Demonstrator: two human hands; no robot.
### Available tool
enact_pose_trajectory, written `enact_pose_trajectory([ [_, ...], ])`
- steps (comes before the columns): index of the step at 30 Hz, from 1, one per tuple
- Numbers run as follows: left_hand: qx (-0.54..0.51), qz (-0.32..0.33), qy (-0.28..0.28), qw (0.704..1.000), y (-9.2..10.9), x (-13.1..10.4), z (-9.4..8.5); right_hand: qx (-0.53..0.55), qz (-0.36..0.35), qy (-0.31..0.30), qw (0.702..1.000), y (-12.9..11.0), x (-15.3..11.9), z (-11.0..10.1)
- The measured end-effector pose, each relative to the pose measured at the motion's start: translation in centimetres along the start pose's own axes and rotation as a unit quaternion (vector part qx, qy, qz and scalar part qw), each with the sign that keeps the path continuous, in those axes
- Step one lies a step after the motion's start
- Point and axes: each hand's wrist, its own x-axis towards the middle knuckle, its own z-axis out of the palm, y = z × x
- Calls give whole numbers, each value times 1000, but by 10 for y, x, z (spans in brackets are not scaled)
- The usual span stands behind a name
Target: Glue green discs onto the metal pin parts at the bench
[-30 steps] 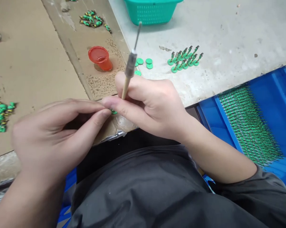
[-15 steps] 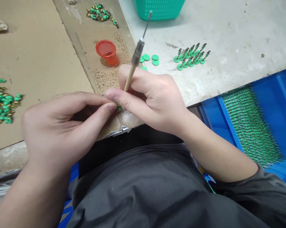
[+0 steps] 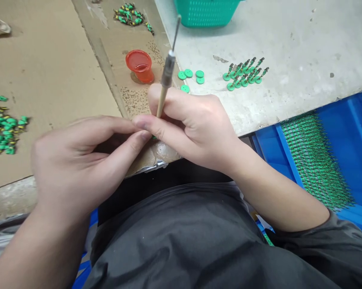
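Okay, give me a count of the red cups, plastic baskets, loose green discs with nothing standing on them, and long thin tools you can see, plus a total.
Red cup: 1
Plastic basket: 1
Loose green discs: 5
Long thin tool, in the right hand: 1
Total: 8

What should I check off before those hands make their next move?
1. Slim tool with pale wooden handle and thin grey tip gripped: ok, in the right hand.
2. Tool's tip away from the left hand: ok, it points up.
3. Small green piece at the fingertips gripped firmly: cannot tell, mostly hidden.
4. Red plastic cup upright: ok, beyond the hands.
5. Flat round green discs apart from the hands: cannot tell, the nearest lies close beyond the right hand.
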Motion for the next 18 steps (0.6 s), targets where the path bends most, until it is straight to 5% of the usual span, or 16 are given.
enact_pose_trajectory([
  [18,-11,79,-16,997,0,6,-3,54,-86,72,992,14,1,7],
])
